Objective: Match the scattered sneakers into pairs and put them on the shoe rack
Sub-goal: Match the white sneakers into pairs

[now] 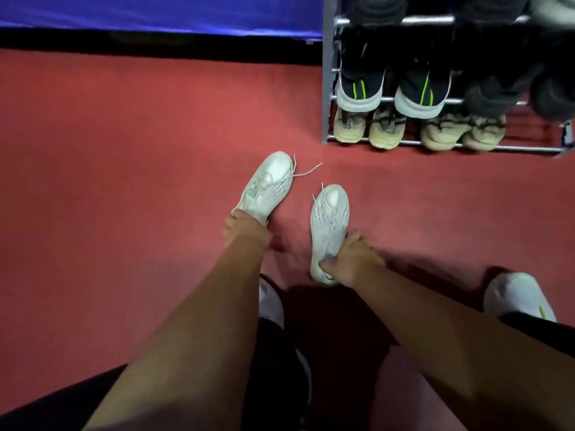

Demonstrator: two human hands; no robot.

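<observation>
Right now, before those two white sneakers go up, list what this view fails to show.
- Head view: heel of the white mesh sneaker, covered by the left hand.
- Heel opening of the second white laced sneaker, covered by the right hand.
- Top tier of the grey metal shoe rack: cut off by the frame's upper edge.
- Dark shoes at the rack's right: too blurred to match.

head cam | worn, looks steeply down and forward | floor [124, 181] near | single view
</observation>
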